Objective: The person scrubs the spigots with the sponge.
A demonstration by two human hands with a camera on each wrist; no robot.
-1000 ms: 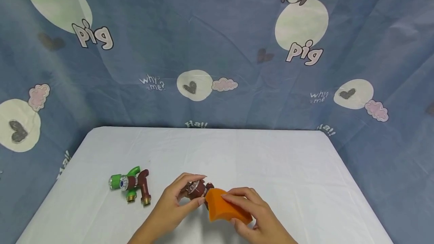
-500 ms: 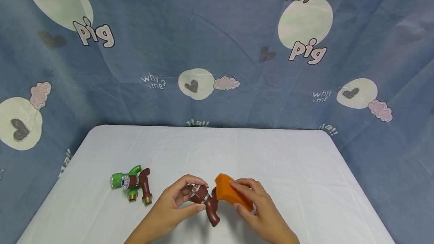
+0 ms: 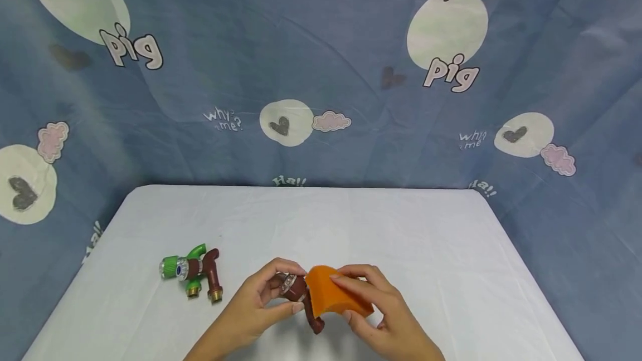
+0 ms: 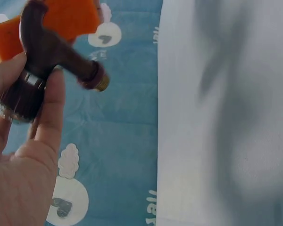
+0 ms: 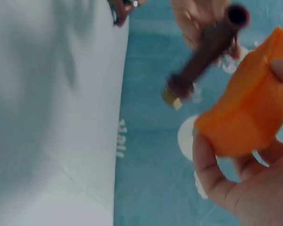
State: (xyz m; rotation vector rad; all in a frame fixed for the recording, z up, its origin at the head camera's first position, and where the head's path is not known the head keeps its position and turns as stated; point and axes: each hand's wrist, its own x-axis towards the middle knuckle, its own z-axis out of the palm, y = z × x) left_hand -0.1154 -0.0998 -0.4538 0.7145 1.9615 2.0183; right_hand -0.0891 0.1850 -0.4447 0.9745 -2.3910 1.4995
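My left hand [image 3: 263, 299] grips a dark brown faucet [image 4: 42, 56] by its knob end, thumb and fingers round the ridged collar. Its spout and brass-threaded inlet stick out past the fingertips. In my right hand [image 3: 381, 308] is an orange sponge [image 3: 331, 294], pinched between thumb and fingers and slightly bent. From the head view the sponge overlaps the faucet's far side and hides part of its body. The right wrist view shows the sponge [image 5: 250, 103] beside the faucet's pipe [image 5: 203, 56]. Both things are held up over the near part of the white table.
Two more faucets lie on the white table [image 3: 401, 238] at the left: a brown one [image 3: 213, 277] with a green-knobbed end [image 3: 170, 267] next to it, and a green one [image 3: 197, 252] partly beneath. A blue printed cloth [image 3: 321, 71] hangs behind and around the table.
The sponge went up off the faucet, baring its spout, then came back down and left over it. The faucet has turned in my left hand, its spout now pointing toward the near edge.
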